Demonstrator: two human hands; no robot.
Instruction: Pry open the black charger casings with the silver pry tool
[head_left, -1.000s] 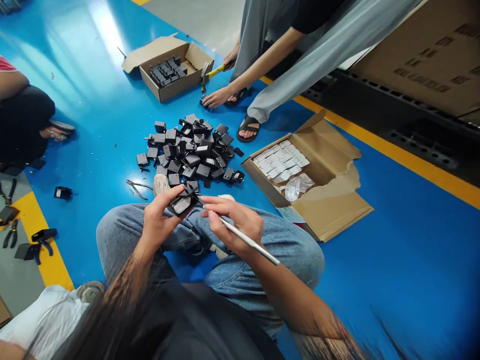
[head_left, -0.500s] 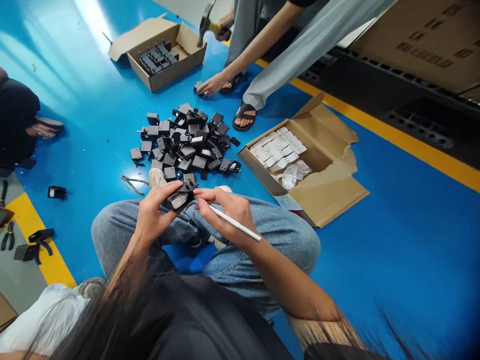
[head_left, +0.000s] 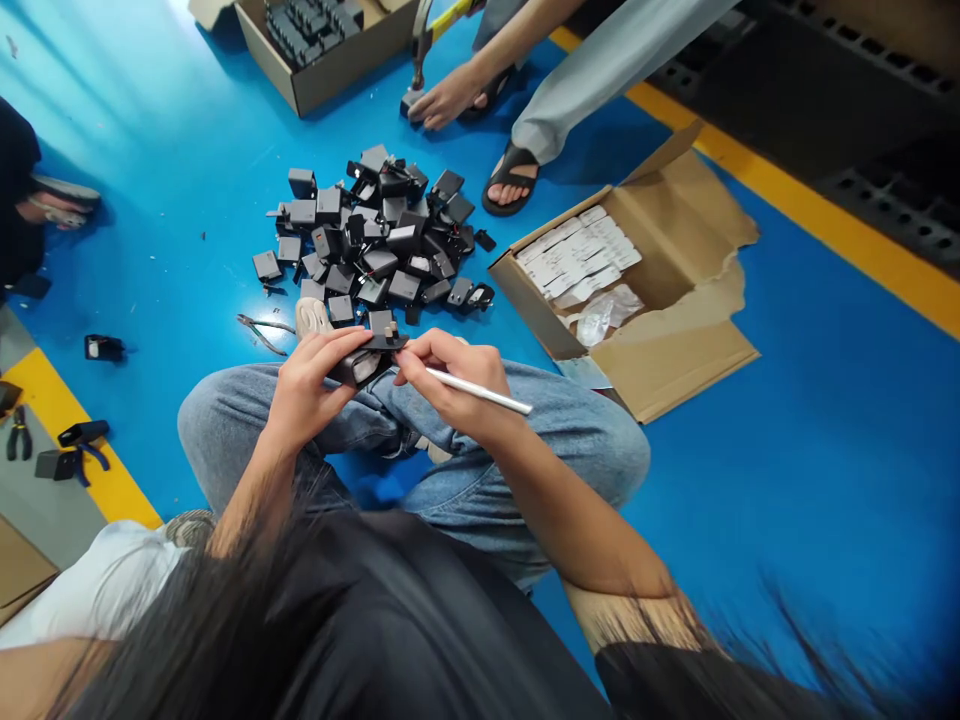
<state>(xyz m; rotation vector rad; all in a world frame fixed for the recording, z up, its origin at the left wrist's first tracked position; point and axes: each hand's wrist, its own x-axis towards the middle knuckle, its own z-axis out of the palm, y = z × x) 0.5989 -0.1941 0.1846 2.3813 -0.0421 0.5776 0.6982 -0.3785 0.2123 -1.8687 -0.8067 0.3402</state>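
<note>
Above my crossed legs, my left hand (head_left: 309, 388) grips a black plug adapter (head_left: 357, 369) with its casing open. A whitish inside shows through the opening, and the pin plate stands tilted at the top. My right hand (head_left: 463, 385) is closed round a slim white pen-like tool (head_left: 486, 393), whose tip is hidden by the fingers at the adapter's right edge. Just beyond my hands lies a heap of black adapters (head_left: 375, 265), some with open casings. Cutting pliers (head_left: 264, 332) rest on the floor left of my shoe.
Right of the heap stands an open carton (head_left: 652, 405) with white pieces and a clear plastic bag. Another carton (head_left: 306, 92) at the back holds black adapters. A co-worker's hand (head_left: 442, 98) steadies an adapter under a hammer (head_left: 418, 50). More pliers (head_left: 19, 436) lie far left.
The view has tipped down and shifted slightly. The co-worker's hammer has come down onto the adapter on the floor. My hands keep the same hold on the adapter and the white tool.
</note>
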